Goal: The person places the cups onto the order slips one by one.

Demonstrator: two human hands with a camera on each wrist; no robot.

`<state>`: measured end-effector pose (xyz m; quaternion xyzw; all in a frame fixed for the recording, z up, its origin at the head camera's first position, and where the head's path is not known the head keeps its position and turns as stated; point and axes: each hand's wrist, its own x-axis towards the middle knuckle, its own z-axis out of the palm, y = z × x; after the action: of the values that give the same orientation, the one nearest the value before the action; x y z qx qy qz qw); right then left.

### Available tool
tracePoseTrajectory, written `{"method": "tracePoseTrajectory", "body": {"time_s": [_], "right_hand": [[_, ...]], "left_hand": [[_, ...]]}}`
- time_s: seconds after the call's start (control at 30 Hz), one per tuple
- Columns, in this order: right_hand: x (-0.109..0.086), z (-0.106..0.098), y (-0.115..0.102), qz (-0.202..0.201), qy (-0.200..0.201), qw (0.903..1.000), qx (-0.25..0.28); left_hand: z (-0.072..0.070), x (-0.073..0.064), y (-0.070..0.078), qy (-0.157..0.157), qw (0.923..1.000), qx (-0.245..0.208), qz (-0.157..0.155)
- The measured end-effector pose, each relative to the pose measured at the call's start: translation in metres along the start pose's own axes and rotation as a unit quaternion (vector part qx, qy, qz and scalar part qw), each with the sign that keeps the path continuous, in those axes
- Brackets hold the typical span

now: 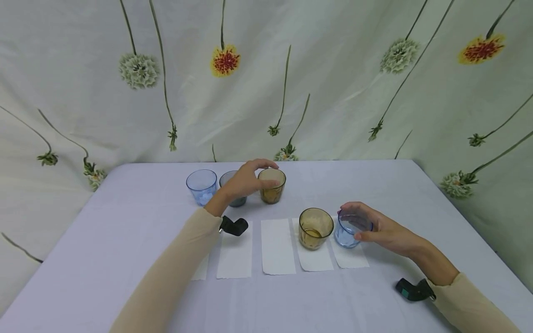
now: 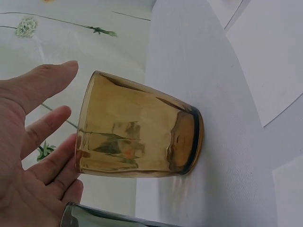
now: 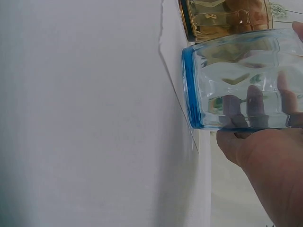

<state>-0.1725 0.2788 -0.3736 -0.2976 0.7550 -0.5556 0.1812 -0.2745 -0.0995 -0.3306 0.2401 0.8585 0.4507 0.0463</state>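
My right hand [image 1: 381, 229] grips a clear blue glass [image 1: 346, 237] at the right end of the paper row, thumb on the near side and fingers behind it. In the right wrist view the fingers show through the blue glass [image 3: 241, 87]. At the back, my left hand [image 1: 249, 179] reaches over to an amber glass [image 1: 271, 192] standing on the table. In the left wrist view the thumb stands off the amber glass [image 2: 137, 132], and loosely bent fingers lie right at its rim. A second amber glass [image 1: 315, 233] stands upright just left of the held blue one.
Under the left forearm and hand, a grey glass [image 1: 237, 202] is partly hidden, with another blue glass [image 1: 201, 187] to its left. Several white paper strips [image 1: 278, 252] lie in a row on the white-covered table [image 1: 312, 303]. A flowered cloth [image 1: 333, 92] hangs behind.
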Motion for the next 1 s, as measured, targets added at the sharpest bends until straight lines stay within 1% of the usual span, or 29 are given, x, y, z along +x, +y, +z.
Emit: {"method": "tracePoseTrajectory", "body": {"time_s": [0.2, 0.37, 0.63, 1.0], "right_hand": [[0.0000, -0.0005, 0.0000, 0.001, 0.000, 1.0000, -0.002], [-0.0002, -0.0007, 0.0000, 0.000, -0.001, 1.0000, -0.003], [-0.0001, 0.0012, -0.0020, 0.015, 0.007, 0.9998, -0.009], [-0.0008, 0.0035, -0.0062, 0.019, 0.007, 0.9997, -0.011]], "left_hand": [[0.0017, 0.0009, 0.0027, -0.009, 0.9998, 0.013, -0.008], [0.0035, 0.0026, 0.0013, -0.019, 0.9995, 0.025, -0.009], [0.0039, 0.0026, 0.0014, -0.025, 0.9987, 0.038, -0.020], [0.0031, 0.0018, 0.0013, -0.034, 0.9978, 0.057, 0.002]]}}
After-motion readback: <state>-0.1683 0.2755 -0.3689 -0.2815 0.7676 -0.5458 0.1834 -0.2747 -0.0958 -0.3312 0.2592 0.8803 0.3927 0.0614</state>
